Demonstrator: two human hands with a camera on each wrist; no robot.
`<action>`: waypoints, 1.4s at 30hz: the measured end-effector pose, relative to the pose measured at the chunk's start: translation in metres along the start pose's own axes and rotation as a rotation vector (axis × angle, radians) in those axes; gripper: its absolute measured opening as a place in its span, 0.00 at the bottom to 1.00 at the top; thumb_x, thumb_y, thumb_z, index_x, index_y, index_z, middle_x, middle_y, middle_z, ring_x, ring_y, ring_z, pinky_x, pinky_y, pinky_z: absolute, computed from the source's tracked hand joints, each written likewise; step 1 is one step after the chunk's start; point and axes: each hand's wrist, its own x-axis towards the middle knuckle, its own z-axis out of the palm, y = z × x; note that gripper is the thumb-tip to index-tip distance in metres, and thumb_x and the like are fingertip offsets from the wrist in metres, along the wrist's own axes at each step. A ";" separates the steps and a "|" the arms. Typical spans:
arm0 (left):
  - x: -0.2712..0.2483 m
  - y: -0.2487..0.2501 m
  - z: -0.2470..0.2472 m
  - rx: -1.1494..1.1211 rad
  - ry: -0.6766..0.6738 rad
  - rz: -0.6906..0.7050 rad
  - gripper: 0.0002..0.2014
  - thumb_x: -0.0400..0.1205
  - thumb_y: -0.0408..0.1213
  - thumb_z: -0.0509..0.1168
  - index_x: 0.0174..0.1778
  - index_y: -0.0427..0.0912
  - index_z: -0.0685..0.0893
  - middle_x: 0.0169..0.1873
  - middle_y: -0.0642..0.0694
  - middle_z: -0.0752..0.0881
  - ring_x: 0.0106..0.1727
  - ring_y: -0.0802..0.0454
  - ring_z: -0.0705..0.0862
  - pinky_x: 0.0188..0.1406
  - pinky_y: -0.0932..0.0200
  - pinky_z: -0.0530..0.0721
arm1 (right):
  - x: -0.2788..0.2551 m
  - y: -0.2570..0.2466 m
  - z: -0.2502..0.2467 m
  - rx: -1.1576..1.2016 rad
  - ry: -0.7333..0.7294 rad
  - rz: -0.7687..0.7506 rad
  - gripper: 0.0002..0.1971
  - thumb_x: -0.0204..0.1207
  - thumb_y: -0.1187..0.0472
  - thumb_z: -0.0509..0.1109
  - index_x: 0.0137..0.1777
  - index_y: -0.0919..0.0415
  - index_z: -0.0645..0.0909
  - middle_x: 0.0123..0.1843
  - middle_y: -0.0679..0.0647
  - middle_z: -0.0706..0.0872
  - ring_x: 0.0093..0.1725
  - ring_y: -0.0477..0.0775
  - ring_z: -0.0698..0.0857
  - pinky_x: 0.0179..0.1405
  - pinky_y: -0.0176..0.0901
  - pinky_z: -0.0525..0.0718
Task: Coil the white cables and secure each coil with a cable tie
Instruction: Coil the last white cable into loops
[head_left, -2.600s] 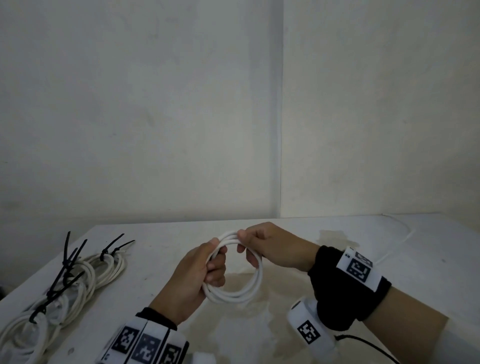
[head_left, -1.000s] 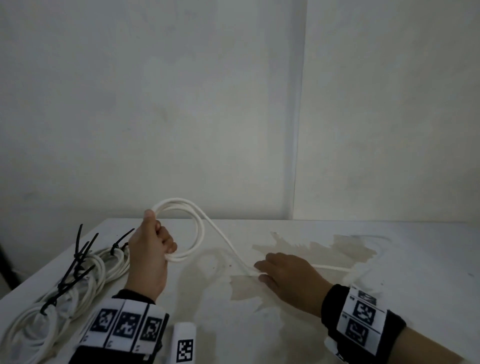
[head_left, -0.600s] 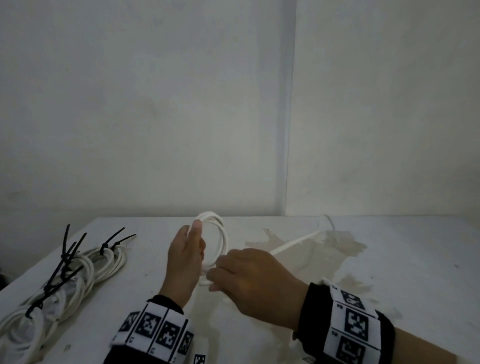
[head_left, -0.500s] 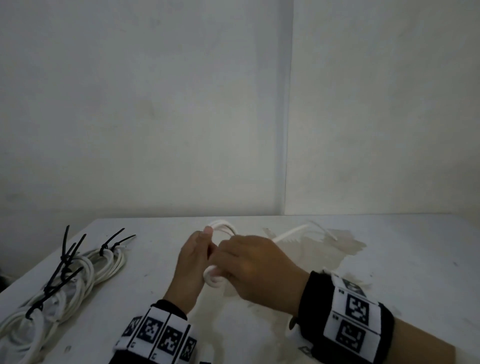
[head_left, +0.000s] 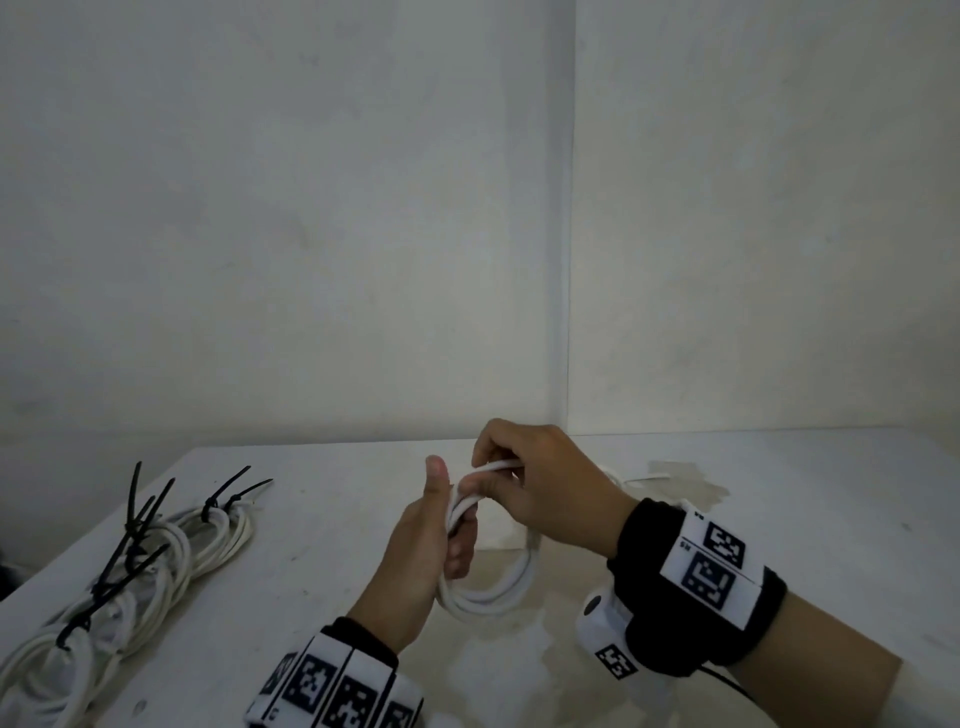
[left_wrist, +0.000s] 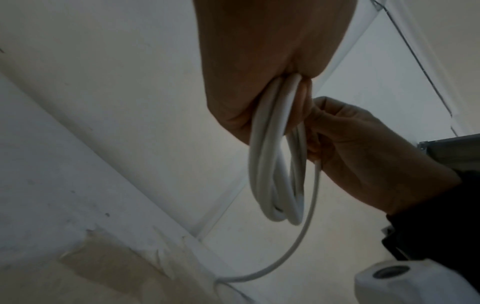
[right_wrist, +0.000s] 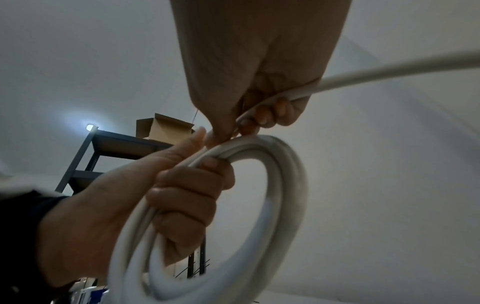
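Note:
A white cable coil (head_left: 493, 590) of several loops hangs above the white table (head_left: 779, 545), held at its left side by my left hand (head_left: 441, 525), whose fingers curl round the bundle, thumb up. My right hand (head_left: 524, 478) grips the free strand of the same cable at the top of the coil, right beside the left thumb. In the right wrist view the coil (right_wrist: 280, 205) forms a ring and the free strand (right_wrist: 389, 70) runs off to the right. The left wrist view shows the coil (left_wrist: 275, 164) edge-on and the loose tail (left_wrist: 298, 246) dropping to the table.
A heap of tied white coils (head_left: 130, 571) with black cable ties (head_left: 140, 514) sticking up lies at the table's left edge. The loose cable tail (head_left: 639, 478) trails over a stained patch behind my right hand. Walls meet in a corner behind the table.
My right hand came back from the table on the right and laid another loop of cable against the coil in my left hand. The coil has grown and hangs lower.

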 end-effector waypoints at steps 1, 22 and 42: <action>0.000 0.002 -0.001 0.004 -0.021 0.010 0.28 0.73 0.64 0.46 0.28 0.40 0.70 0.15 0.52 0.64 0.17 0.58 0.60 0.17 0.68 0.63 | 0.001 0.000 -0.002 0.013 -0.004 -0.003 0.09 0.72 0.58 0.74 0.39 0.62 0.78 0.28 0.45 0.75 0.27 0.42 0.73 0.28 0.28 0.67; 0.000 0.008 0.004 -0.035 0.042 0.039 0.23 0.84 0.52 0.50 0.25 0.42 0.65 0.14 0.53 0.63 0.15 0.58 0.60 0.16 0.67 0.63 | -0.011 0.007 -0.008 0.260 -0.168 0.410 0.19 0.83 0.48 0.54 0.34 0.54 0.75 0.23 0.46 0.75 0.20 0.37 0.71 0.26 0.29 0.70; -0.006 0.021 0.007 -0.083 -0.117 -0.033 0.18 0.84 0.48 0.53 0.31 0.41 0.68 0.16 0.54 0.63 0.17 0.58 0.62 0.22 0.65 0.71 | -0.011 0.010 -0.028 0.243 -0.165 0.353 0.18 0.81 0.48 0.58 0.33 0.55 0.77 0.23 0.49 0.76 0.19 0.39 0.71 0.24 0.30 0.69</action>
